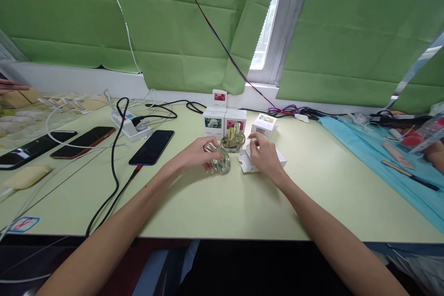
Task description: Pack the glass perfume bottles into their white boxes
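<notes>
A clear round glass bottle (222, 163) leans tilted on the table, and my left hand (199, 153) has its fingers wrapped round its neck end. My right hand (265, 155) rests over an opened white box (246, 163) lying on its side, its fingers bent and partly closed; whether they grip anything is hidden. Between the hands, just behind, stand glass bottles with a gold cap (231, 133) and a silver cap (237, 127). Small white boxes with flower pictures (212, 122) are stacked behind them. Another white box (264, 124) sits behind my right hand.
Phones (151, 147) and cables lie at the left beside a white power strip (130, 127). Blue sheeting (374, 162) with a brush-like stick (410, 175) covers the right side. Parts of other people's hands show at both far edges. Green curtains (180, 23) hang behind.
</notes>
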`<control>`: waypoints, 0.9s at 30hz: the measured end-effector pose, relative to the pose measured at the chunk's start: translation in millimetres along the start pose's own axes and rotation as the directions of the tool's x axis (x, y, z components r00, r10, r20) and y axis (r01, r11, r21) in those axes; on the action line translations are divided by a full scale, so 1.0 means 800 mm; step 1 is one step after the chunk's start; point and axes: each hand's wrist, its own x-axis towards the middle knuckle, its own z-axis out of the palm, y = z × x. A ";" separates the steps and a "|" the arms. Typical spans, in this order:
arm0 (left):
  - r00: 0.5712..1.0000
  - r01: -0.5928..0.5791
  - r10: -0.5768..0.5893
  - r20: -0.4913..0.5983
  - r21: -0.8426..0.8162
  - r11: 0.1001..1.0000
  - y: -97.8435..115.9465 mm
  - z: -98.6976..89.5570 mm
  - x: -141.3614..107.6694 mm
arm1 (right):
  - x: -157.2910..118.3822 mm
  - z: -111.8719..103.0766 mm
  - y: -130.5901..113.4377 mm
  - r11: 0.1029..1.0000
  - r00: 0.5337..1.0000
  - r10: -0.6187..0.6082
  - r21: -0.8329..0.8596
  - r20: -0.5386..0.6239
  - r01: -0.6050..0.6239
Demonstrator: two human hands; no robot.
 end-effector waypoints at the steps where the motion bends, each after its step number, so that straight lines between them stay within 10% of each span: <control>1: 1.000 0.011 -0.011 0.004 -0.006 1.000 0.000 0.000 0.000 | 0.000 0.000 0.000 1.000 1.000 0.000 0.001 0.000 0.000; 27: 0.995 0.092 -0.095 0.005 -0.323 0.942 -0.006 0.024 0.005 | -0.002 0.006 0.002 0.997 0.997 -0.068 0.026 -0.022 0.068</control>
